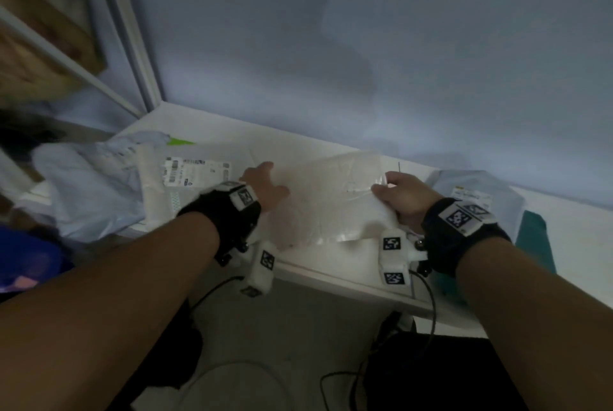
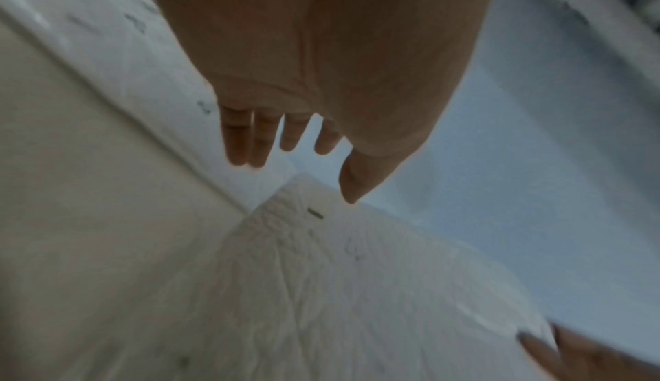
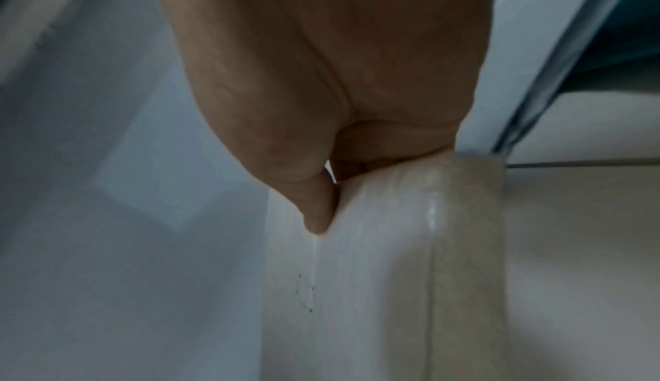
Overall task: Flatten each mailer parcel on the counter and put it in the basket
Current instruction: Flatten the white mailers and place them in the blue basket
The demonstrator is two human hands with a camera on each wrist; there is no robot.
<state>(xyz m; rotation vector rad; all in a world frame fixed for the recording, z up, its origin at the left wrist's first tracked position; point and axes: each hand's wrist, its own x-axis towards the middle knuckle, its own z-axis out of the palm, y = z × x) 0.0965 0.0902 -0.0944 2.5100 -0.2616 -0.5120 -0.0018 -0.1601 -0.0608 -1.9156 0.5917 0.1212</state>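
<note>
A white bubble mailer (image 1: 328,208) lies on the white counter (image 1: 341,264), overhanging its front edge. My right hand (image 1: 394,191) pinches the mailer's right edge; in the right wrist view the thumb and curled fingers of that hand (image 3: 335,189) close on the mailer (image 3: 375,274). My left hand (image 1: 265,182) is at the mailer's left edge. In the left wrist view this hand (image 2: 303,172) has straight, spread fingers just above the textured mailer (image 2: 339,288); whether it touches cannot be told. No basket shows clearly.
A white mailer with a printed label (image 1: 185,178) and crumpled grey-blue poly bags (image 1: 86,191) lie at the left. A blue-grey labelled mailer (image 1: 481,195) and a teal object (image 1: 534,238) are on the right. A wall (image 1: 365,46) backs the counter.
</note>
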